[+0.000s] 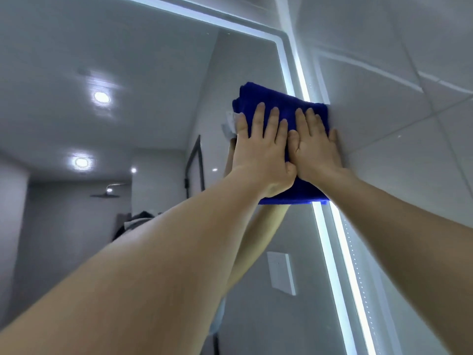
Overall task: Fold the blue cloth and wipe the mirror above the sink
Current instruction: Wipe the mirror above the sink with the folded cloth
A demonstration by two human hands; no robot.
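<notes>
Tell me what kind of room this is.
Probably a bathroom: a large mirror with a lit edge, glossy white wall tiles beside it, and what looks like a shower head reflected in the glass.

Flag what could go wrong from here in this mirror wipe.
The left hand and right hand press flat on the blue cloth without gripping it; it might slip and drop. The cloth overlaps the mirror at its lit edge strip and reaches the tiled wall, so it may catch there.

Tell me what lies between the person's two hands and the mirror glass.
The folded blue cloth: in the head view the left hand and right hand press it flat against the mirror, at its lit right edge.
</notes>
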